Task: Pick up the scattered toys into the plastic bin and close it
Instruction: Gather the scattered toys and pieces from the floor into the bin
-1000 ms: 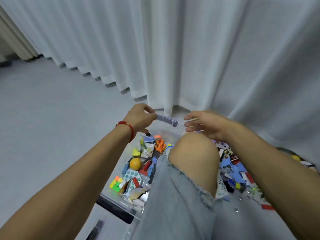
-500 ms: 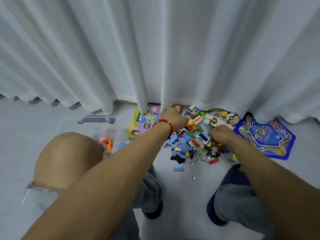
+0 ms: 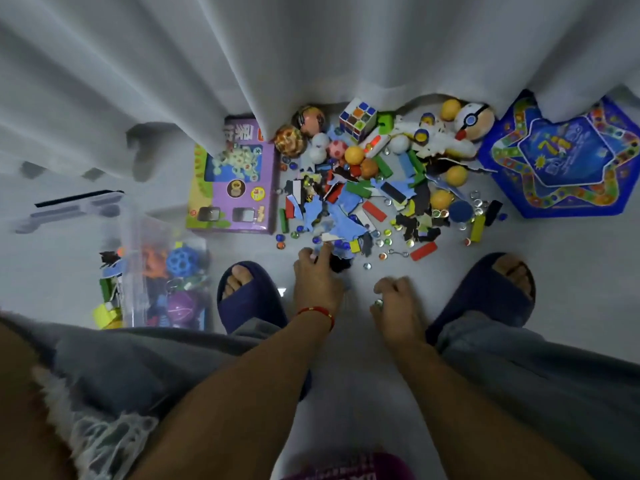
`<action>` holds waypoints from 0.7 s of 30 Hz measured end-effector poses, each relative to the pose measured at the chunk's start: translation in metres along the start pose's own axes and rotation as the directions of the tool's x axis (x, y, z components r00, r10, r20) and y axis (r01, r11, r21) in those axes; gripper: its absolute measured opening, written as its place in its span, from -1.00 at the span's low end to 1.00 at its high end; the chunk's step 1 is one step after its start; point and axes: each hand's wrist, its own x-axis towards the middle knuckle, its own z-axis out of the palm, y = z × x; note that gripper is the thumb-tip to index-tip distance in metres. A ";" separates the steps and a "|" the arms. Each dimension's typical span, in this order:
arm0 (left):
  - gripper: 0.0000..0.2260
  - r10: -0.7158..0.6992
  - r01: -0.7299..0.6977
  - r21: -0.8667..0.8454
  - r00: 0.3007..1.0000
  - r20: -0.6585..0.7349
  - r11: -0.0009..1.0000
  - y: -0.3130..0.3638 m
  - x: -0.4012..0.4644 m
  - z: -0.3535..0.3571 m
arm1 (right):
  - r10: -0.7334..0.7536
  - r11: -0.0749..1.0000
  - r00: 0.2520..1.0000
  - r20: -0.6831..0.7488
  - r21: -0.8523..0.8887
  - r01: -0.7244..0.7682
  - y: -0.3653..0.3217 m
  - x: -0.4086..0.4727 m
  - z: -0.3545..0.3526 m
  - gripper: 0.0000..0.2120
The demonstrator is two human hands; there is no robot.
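A pile of scattered toys [image 3: 367, 188] lies on the floor against the curtain: balls, a puzzle cube [image 3: 357, 119], coloured blocks, foam pieces and glass marbles. The clear plastic bin [image 3: 133, 233] stands at the left, partly filled with toys. Its lid [image 3: 78, 204] lies just beyond it. My left hand [image 3: 317, 282], wearing a red bracelet, reaches the pile's near edge, and its curled fingers pinch small dark pieces there. My right hand [image 3: 394, 301] is beside it, just short of the pile, fingers curled, with a glass marble [image 3: 378, 302] showing at the thumb.
A purple game box [image 3: 239, 188] lies left of the pile and a blue game board [image 3: 561, 161] lies to the right. A red-and-white ball toy [image 3: 474, 121] sits by the curtain [image 3: 311, 46]. My feet in dark slippers [image 3: 247, 292] flank both hands.
I have turned from the bin toward the pile. Both hands came back from the pile's far middle to its near edge, between my feet, and the view now looks straight down.
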 end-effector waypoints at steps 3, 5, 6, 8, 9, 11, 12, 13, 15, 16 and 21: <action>-0.45 0.058 -0.053 0.082 0.996 -0.064 0.995 -0.004 0.015 0.010 | -0.048 0.999 0.994 -0.096 0.000 0.048 0.002 0.009 0.006 -0.82; -0.49 0.082 -0.072 0.151 0.995 -0.064 0.986 -0.009 0.021 0.013 | -0.065 0.991 0.972 -0.227 0.097 0.089 -0.005 0.014 0.003 -0.86; -0.51 0.091 -0.079 0.172 0.994 -0.065 0.982 -0.012 0.024 0.014 | -0.077 0.984 0.955 -0.285 0.131 0.119 -0.011 0.017 0.001 -0.85; -0.54 0.095 -0.081 0.169 0.992 -0.079 0.982 -0.017 0.028 0.016 | -0.097 0.975 0.938 -0.332 0.157 0.157 -0.024 0.026 0.001 -0.79; -0.56 0.097 -0.083 0.147 0.991 -0.094 0.986 -0.018 0.030 0.017 | -0.092 0.975 0.938 -0.333 0.161 0.153 -0.030 0.031 0.002 -0.77; -0.60 0.099 -0.085 0.109 0.988 -0.120 0.990 -0.017 0.031 0.020 | -0.053 0.985 0.944 -0.325 0.141 0.104 -0.038 0.040 0.008 -0.77; -0.62 0.093 -0.080 0.106 0.989 -0.119 0.991 -0.017 0.030 0.022 | -0.029 0.991 0.947 -0.321 0.115 0.069 -0.040 0.043 0.011 -0.78; -0.65 0.082 -0.070 0.110 0.991 -0.109 0.991 -0.018 0.028 0.023 | -0.009 0.996 0.948 -0.317 0.085 0.038 -0.040 0.044 0.015 -0.78; -0.72 0.053 -0.043 0.117 0.995 -0.085 0.992 -0.020 0.025 0.026 | -0.008 0.998 0.950 -0.312 0.059 0.028 -0.037 0.042 0.020 -0.81; -0.73 0.036 -0.027 0.112 0.996 -0.078 0.993 -0.021 0.023 0.027 | -0.014 0.997 0.950 -0.312 0.063 0.036 -0.035 0.041 0.022 -0.83; -0.59 -0.042 0.046 0.035 0.995 -0.092 0.998 -0.019 0.021 0.027 | 0.266 0.867 0.867 -0.422 0.497 -0.024 -0.027 0.027 0.022 -0.89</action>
